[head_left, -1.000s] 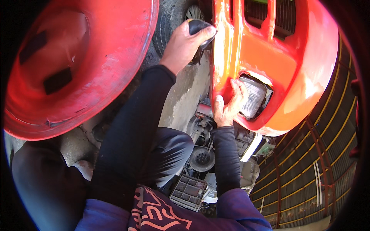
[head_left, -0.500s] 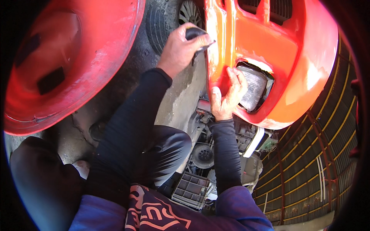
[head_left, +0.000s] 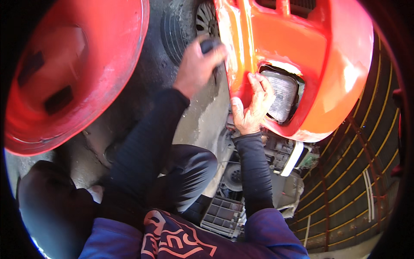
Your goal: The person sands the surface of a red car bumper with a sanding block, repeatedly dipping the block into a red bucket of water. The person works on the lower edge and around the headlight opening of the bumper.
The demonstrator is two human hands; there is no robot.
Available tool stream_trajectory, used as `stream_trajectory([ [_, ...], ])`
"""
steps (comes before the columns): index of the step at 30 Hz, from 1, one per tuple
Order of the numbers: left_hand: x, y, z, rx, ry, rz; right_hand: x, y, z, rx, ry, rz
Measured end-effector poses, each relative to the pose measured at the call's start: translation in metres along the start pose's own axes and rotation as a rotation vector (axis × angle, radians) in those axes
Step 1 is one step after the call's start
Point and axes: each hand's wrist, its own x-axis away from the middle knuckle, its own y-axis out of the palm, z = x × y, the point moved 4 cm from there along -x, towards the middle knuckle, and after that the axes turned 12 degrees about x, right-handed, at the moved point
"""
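Note:
My left hand [head_left: 198, 64], blurred by motion, is closed on a dark, rounded pad [head_left: 209, 46] at the edge of a glossy red-orange bumper [head_left: 293, 43]. My right hand [head_left: 254, 103] rests on the bumper with thumb and fingers apart, beside a cut-out that frames a ribbed clear lamp [head_left: 278, 95]. The lamp sits inside the opening, with pale, uneven patches along the rim above it.
A second red moulded part [head_left: 103, 47] lies at the left. A wheel [head_left: 177, 32] is behind the bumper. Mechanical parts and a small wheel [head_left: 233, 177] show below, near a grey plastic crate [head_left: 220, 213]. My bent knees are low in view.
My left hand and the pad have moved down and left, now blurred. The bumper and red part have shifted left in view. My right hand stays on the bumper.

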Motion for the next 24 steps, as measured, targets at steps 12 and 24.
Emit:
stream_trajectory([
  [12, 0.024, 0.031, 0.137, -0.686, -0.031, -0.169, -0.010, -0.018, -0.017, -0.016, 0.109, 0.205],
  [24, 0.062, 0.063, 0.323, -1.787, 0.300, -0.139, -0.070, 0.035, -0.266, -0.529, -0.259, -0.188],
])
